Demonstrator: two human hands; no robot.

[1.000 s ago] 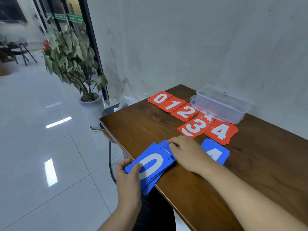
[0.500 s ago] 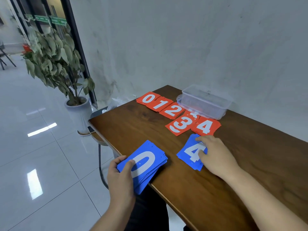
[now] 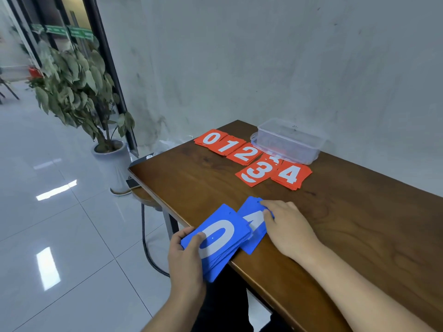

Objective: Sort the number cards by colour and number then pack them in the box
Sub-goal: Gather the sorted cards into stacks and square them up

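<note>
Blue, with a white 0 on top: stack of number cards (image 3: 217, 238), hanging half over the table's near edge, well apart from the clear box (image 3: 299, 152) and diagonally toward the viewer from it. Clamped in the left hand (image 3: 187, 262), thumb laid on the top card, fingers wrapped round the stack's left edge. Just beside that stack, on the box's side of it and partly tucked under its edge: smaller blue pile (image 3: 254, 219) showing a 4, flat on the wood. Covered on its right half by the right hand (image 3: 287, 226), fingers bent over the far corner, thumb on the white figure; pinching or only pressing, cannot tell.

Closer to the box, five red piles. Strung out to the box's left: red 0 (image 3: 211, 138) farthest from it, then red 1 (image 3: 227, 146), then red 2 (image 3: 244, 154), overlapping in a row, the 2 just beside the box's front-left corner. In front of the box, near it: red 3 (image 3: 257, 173), askew with a second card peeping out, and red 4 (image 3: 291, 174) touching the 3's right side. Between the 3 and the box wall: one more red card (image 3: 271, 158), mostly hidden, number unreadable.

Under everything: dark brown wooden table (image 3: 359, 224), with the box at its far side close to a grey wall (image 3: 263, 56). Well left of the box, off the table: potted plant (image 3: 72, 75) on a glossy tiled floor (image 3: 60, 236).
</note>
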